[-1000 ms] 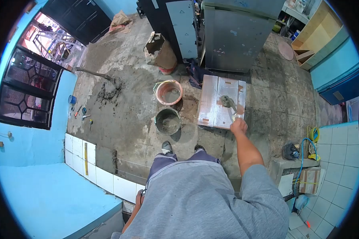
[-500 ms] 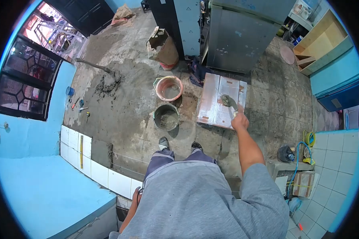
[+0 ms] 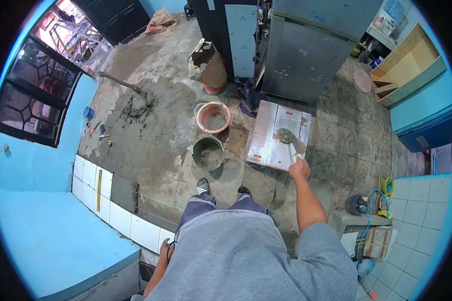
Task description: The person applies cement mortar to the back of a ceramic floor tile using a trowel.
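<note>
trowel on the tile, right hand doing all the work

the person stands on a rough concrete floor [image 3: 160, 145], and the view looks straight down past their grey shirt. the right hand [image 3: 300, 169] is stretched out in front, clenched round the handle of a trowel [image 3: 288, 143]. the blade carries a grey lump of mortar [image 3: 285, 134] and sits on the right half of a big tile [image 3: 266, 135]. that tile lies flat on the floor just in front of a grey metal cabinet [image 3: 306, 55]. the left hand [image 3: 164, 248] is down by the waist, mostly tucked behind the shirt, so you can't tell if it's gripping anything or just loose.

just left of the tile is a dark bucket [image 3: 208, 154] with wet mix in it. right behind that is an orange bucket [image 3: 213, 117] with cloudy water. further back, a torn cement bag [image 3: 208, 62] stands beside a dark cupboard. off to the left there's a pile of mixed mortar [image 3: 135, 109] on the floor, with a long handle [image 3: 116, 82] running into it. along the blue wall is a row of white tiles [image 3: 110, 210], already laid, with a yellow level [image 3: 99, 183] lying on them. the person's shoes [image 3: 202, 185] are near the dark bucket.
</note>
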A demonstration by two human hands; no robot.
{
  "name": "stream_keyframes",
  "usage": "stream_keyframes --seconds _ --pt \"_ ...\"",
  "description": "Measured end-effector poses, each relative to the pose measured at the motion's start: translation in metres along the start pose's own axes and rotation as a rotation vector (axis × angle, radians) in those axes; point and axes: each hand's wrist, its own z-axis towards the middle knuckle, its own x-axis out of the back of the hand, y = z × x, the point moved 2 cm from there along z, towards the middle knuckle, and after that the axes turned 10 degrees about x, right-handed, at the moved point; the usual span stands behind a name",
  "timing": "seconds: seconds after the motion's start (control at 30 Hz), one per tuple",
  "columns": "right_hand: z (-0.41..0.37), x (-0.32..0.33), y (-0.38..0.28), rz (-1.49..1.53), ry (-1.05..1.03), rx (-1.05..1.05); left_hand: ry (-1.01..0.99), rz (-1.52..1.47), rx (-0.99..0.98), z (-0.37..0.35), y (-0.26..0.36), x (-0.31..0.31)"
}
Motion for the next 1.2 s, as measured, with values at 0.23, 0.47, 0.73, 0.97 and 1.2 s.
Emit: stream_keyframes --seconds 0.23,0.47,0.73,0.97,1.2 --pt "0.011 0.007 -0.014 0.014 -0.061 -0.053 -0.034 -0.010 -0.005 0.030 -0.033 -0.003" --pt "-0.003 -0.028 -0.018 0.007 -0.083 -0.013 -0.060 -0.125 0.043 0.035 -0.047 -0.002" --pt "-0.015 -0.016 -0.034 0.006 0.043 -0.014 -0.076 0.018 0.022 0.036 -0.044 0.037" --pt "-0.012 -0.044 -0.059 0.001 0.016 -0.119 -0.088 0.078 0.054 0.049 -0.014 0.097" --pt "-0.017 -0.057 -0.089 -0.047 0.092 -0.165 -0.109 0.076 0.037 0.095 -0.010 0.151"
